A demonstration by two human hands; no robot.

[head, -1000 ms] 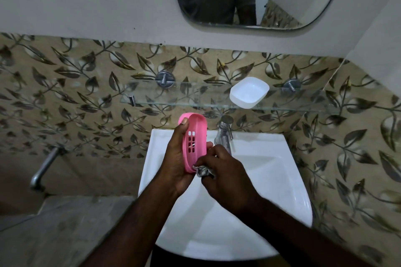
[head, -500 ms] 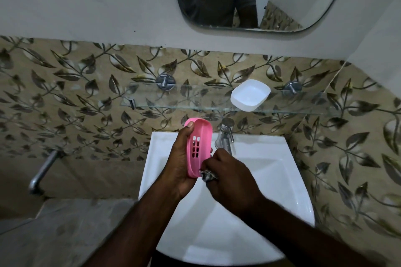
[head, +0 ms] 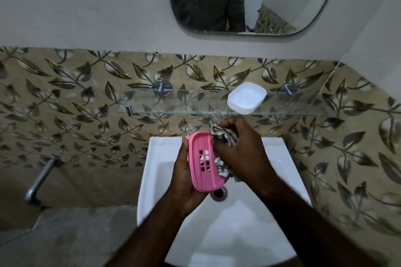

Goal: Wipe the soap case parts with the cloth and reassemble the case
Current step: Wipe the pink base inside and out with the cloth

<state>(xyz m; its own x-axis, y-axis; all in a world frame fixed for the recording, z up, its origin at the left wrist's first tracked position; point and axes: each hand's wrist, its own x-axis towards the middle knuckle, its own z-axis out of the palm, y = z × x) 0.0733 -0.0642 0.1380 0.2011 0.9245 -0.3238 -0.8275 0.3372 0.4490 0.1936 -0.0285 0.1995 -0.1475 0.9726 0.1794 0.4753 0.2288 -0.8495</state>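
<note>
My left hand (head: 184, 182) grips the pink slotted soap case part (head: 202, 161) from its left side and from beneath, over the white basin (head: 282, 171). The inner face of the pink part, with its small square holes, is turned toward me. My right hand (head: 240, 149) holds a bunched checked cloth (head: 223, 134) and presses it against the right edge of the pink part. Cloth shows above my fingers and below them. The white soap case part (head: 246, 97) sits open side up on the glass shelf (head: 173, 102), apart from both hands.
The basin drain (head: 218, 193) lies just under the pink part. The tap is hidden behind my right hand. A metal pipe (head: 38, 182) juts from the tiled wall at the left. A mirror (head: 249, 0) hangs above the shelf.
The pink part has tipped from nearly upright to lying flatter, its holes facing me. My right hand has moved up along its right edge with the cloth, which now shows more.
</note>
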